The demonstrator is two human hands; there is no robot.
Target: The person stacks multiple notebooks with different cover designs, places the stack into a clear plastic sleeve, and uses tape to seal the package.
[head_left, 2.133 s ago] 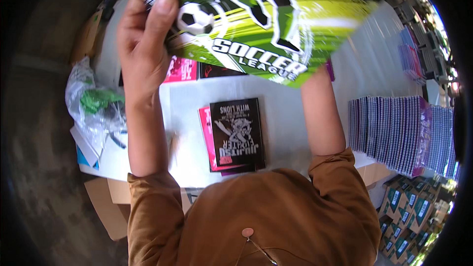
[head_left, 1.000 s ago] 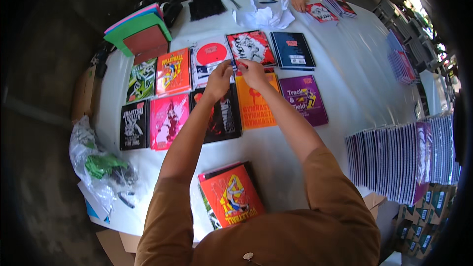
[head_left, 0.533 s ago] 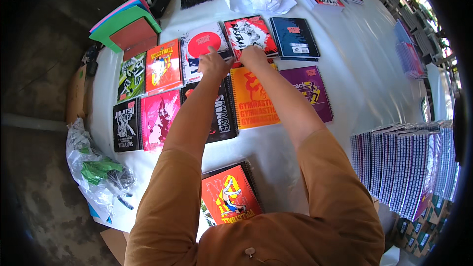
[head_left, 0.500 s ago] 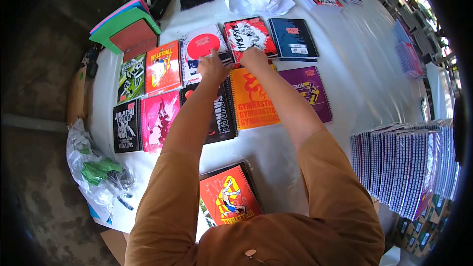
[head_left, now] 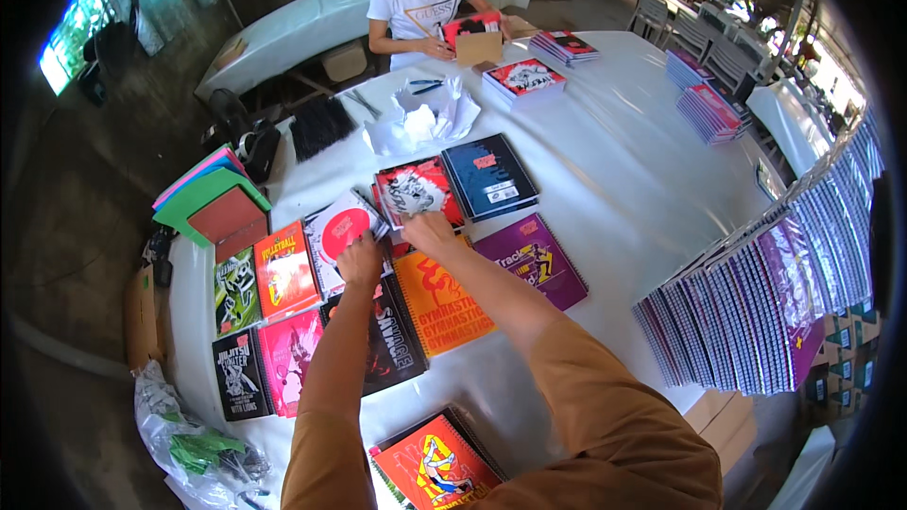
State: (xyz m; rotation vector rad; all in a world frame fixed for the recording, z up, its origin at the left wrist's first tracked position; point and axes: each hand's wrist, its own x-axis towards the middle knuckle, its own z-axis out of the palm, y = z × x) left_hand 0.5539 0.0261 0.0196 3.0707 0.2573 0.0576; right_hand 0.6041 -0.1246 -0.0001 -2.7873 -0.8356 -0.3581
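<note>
My left hand (head_left: 360, 263) is closed at the lower right part of a white spiral notebook (head_left: 333, 219) with a red disc on its cover. My right hand (head_left: 430, 230) grips the lower edge of a red, white and black notebook (head_left: 416, 191), with its fingertips partly hidden. Below my hands lie a black notebook (head_left: 385, 345) and an orange one (head_left: 439, 300). A dark blue notebook (head_left: 489, 175) and a purple one (head_left: 532, 260) lie to the right. Orange-red (head_left: 286, 269), green (head_left: 236, 295), pink (head_left: 291, 354) and black-and-white (head_left: 240, 376) notebooks fill the left of the two rows.
Nearest me lies another orange-red notebook (head_left: 436, 463). A tall row of spiral notebooks (head_left: 718, 307) stands at the right. Crumpled white paper (head_left: 425, 118) and notebook stacks (head_left: 524, 83) lie farther back. Across the table, a person in a white shirt (head_left: 416, 14) holds a red item.
The view has tilted upward and turned, bringing the person across the table into sight. Both hands stay at the same two notebooks, and the red one now sits askew.
</note>
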